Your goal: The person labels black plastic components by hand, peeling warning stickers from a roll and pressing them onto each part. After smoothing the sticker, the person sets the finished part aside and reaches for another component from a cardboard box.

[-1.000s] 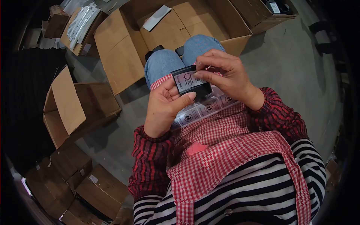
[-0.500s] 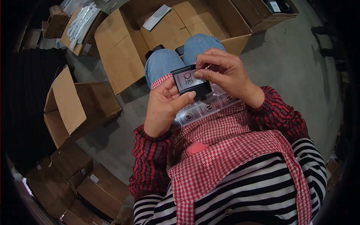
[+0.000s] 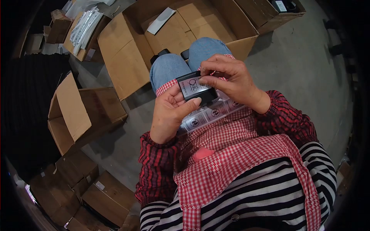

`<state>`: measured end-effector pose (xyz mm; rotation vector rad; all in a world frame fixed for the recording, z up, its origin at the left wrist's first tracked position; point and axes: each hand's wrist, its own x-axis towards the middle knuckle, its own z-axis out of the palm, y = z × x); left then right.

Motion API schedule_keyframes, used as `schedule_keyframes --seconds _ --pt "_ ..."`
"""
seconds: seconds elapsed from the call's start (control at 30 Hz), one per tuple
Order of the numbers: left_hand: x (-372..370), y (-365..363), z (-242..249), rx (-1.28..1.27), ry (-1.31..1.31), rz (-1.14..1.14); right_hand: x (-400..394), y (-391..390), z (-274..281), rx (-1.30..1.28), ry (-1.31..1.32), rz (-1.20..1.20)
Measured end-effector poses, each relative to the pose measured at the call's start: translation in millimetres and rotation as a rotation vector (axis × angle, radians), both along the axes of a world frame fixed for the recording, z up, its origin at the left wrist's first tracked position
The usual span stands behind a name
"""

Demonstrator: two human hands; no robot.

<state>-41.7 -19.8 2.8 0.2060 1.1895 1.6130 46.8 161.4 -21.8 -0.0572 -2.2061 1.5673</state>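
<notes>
Between my hands, above the lap, is a small black case (image 3: 207, 95) with a silvery warning label (image 3: 189, 87) on its upper face. My left hand (image 3: 168, 111) grips the case from the left and below, thumb along its lower edge. At the label's right end, my right hand (image 3: 230, 79) is closed, thumb and forefinger pinched on the label. A sheet of clear-backed warning labels (image 3: 208, 115) lies across the checked apron (image 3: 219, 133) under the hands.
Ahead of the knees stands a large open carton (image 3: 208, 23) with a white paper strip (image 3: 161, 20) inside. An open box (image 3: 71, 107) is at the left, more boxes (image 3: 108, 198) at the lower left. A carton (image 3: 83, 34) at the upper left holds white strips.
The view has shifted slightly. My right thumb and forefinger remain at the label, which looks a little more tilted on the case.
</notes>
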Motion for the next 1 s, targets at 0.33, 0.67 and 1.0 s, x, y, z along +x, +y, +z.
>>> schedule_keyframes --seconds 0.33,0.67,1.0 --pt "0.1 0.3 3.6 -0.059 0.032 -0.004 -0.5 -1.6 -1.8 0.035 -0.004 -0.022" --pt "0.9 1.0 1.3 -0.092 0.054 0.006 -2.0 -2.9 -2.3 0.061 0.016 -0.050" --pt "4.5 3.4 -2.3 -0.157 0.107 0.071 -1.6 -4.4 2.1 0.084 -0.017 -0.057"
